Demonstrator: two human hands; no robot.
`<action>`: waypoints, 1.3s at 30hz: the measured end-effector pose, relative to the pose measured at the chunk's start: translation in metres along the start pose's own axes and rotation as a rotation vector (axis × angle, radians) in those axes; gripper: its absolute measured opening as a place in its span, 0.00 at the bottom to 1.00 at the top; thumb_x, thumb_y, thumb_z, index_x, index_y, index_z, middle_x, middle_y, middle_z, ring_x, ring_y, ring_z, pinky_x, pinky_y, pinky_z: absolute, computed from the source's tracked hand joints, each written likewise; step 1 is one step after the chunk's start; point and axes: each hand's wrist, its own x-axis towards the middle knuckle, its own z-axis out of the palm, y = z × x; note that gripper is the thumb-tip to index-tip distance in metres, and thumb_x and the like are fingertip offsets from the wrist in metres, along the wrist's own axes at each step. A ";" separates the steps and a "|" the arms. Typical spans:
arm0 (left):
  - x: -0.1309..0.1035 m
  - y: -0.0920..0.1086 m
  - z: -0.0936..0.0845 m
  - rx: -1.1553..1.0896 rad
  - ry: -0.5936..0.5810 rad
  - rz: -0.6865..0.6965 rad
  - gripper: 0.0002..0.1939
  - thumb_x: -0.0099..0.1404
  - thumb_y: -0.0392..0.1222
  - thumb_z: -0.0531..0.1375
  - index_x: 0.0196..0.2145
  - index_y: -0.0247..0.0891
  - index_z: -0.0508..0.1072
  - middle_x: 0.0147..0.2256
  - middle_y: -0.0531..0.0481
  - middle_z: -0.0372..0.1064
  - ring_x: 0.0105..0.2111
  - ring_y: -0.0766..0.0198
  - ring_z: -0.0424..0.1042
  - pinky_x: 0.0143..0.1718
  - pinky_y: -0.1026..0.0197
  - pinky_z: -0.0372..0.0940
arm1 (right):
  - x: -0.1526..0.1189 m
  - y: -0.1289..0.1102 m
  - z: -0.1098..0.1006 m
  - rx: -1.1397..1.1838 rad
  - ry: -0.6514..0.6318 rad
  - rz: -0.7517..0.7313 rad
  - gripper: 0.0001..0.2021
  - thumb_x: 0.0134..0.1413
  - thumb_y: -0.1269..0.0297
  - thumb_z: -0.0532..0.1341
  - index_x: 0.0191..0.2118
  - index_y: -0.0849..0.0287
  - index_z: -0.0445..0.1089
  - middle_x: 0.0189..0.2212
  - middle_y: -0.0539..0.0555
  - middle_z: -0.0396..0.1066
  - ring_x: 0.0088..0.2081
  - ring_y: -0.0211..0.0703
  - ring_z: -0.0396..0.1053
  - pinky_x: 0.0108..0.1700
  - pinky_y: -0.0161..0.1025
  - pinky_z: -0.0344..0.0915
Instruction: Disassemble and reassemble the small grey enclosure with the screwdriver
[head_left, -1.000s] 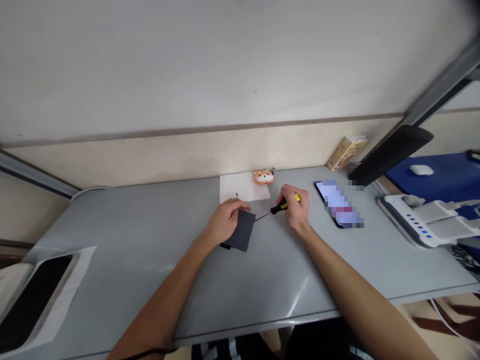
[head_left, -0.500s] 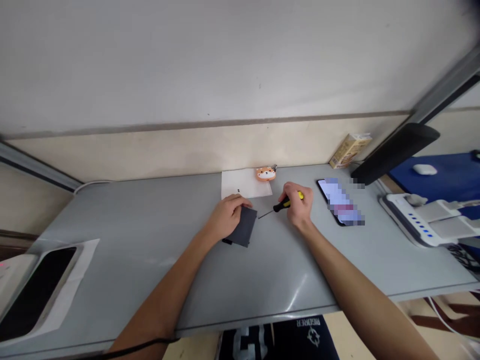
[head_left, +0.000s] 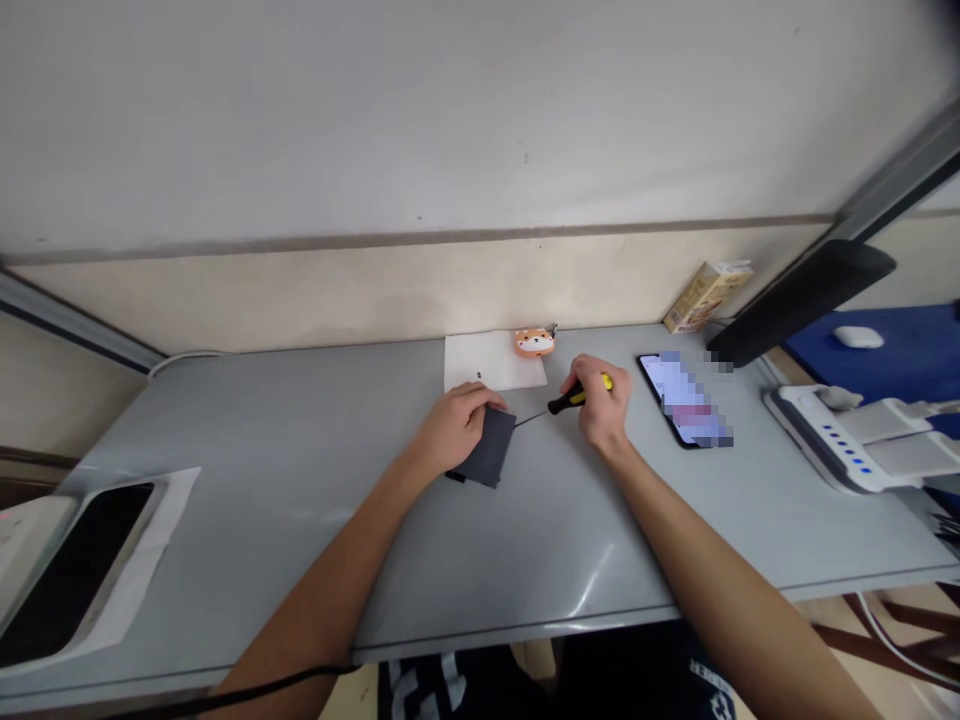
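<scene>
A thin, dark grey, flat box-like device [head_left: 488, 452] lies on the grey table, tilted a little. My left hand [head_left: 459, 425] grips it along its left and far edges. A small black piece [head_left: 455, 476] shows under its near left corner. In my right hand [head_left: 602, 400] is a screwdriver [head_left: 564, 402] with a black and yellow handle, fingers wrapped round it. Its thin shaft points left, and the tip meets the device's right edge near the far corner. Whether the tip sits in a screw or slot is too small to tell.
Behind my hands lie a white paper [head_left: 480, 362] and an orange animal-face case [head_left: 534, 342]. A lit phone [head_left: 679, 400] is to the right, with a power strip [head_left: 825, 440], a carton [head_left: 705, 297] and a black bar [head_left: 810, 300]. A dark-screened device [head_left: 79, 570] lies left.
The screwdriver's tip has moved slightly left and up onto the device's right edge; before, it was just beside it. My left hand keeps its hold. The view has shifted slightly.
</scene>
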 end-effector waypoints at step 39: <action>0.001 0.000 0.000 0.024 -0.012 0.027 0.20 0.67 0.26 0.48 0.40 0.40 0.77 0.42 0.48 0.75 0.46 0.60 0.73 0.53 0.55 0.67 | -0.004 -0.004 0.005 0.140 -0.118 -0.002 0.19 0.55 0.66 0.53 0.13 0.56 0.64 0.15 0.51 0.60 0.22 0.39 0.57 0.27 0.40 0.52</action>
